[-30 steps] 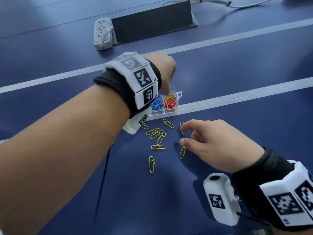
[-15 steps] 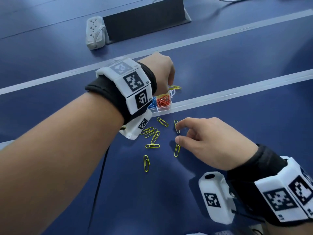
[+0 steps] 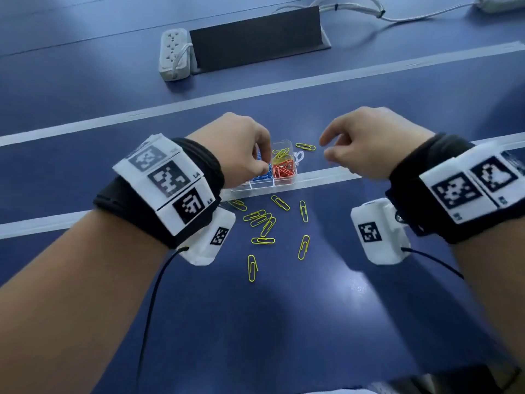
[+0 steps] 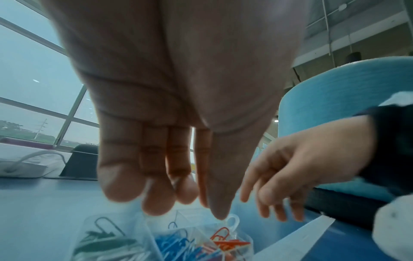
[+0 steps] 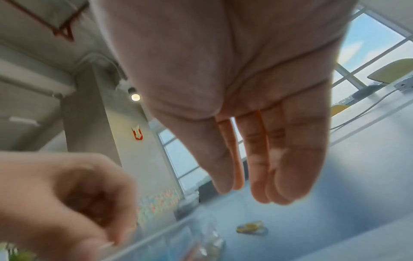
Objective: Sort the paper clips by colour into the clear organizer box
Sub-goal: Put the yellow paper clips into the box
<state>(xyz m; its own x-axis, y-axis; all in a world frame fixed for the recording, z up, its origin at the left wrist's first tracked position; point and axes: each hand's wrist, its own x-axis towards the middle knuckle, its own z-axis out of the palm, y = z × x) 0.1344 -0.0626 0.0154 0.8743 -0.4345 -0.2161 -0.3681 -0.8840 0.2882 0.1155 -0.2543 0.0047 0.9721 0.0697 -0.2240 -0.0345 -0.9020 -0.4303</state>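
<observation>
The clear organizer box [image 3: 294, 177] sits on the blue table, against a white tape line. Its cells hold yellow clips [image 3: 280, 153], red clips [image 3: 284, 169], blue clips [image 3: 262, 177] and, in the left wrist view, dark green clips [image 4: 105, 242]. My left hand [image 3: 264, 164] hangs over the box [image 4: 143, 227], fingers pointing down with nothing seen in them [image 4: 201, 203]. My right hand [image 3: 325, 151] hovers just right of the box with fingers loosely spread and empty [image 5: 241, 190]. One yellow clip [image 3: 305, 147] [image 5: 250, 227] lies on the table between box and right hand. Several yellow clips [image 3: 264, 220] lie scattered in front.
A white power strip [image 3: 174, 54] and a black wedge-shaped stand [image 3: 258, 38] sit at the far side, with white cables [image 3: 355, 7] behind. Two white tape lines [image 3: 326, 81] cross the table. My left forearm covers the left part of the box.
My left hand held yellow clips behind the box and has let them go; one lies right of the box. My right hand has left the loose clips and risen toward that clip.
</observation>
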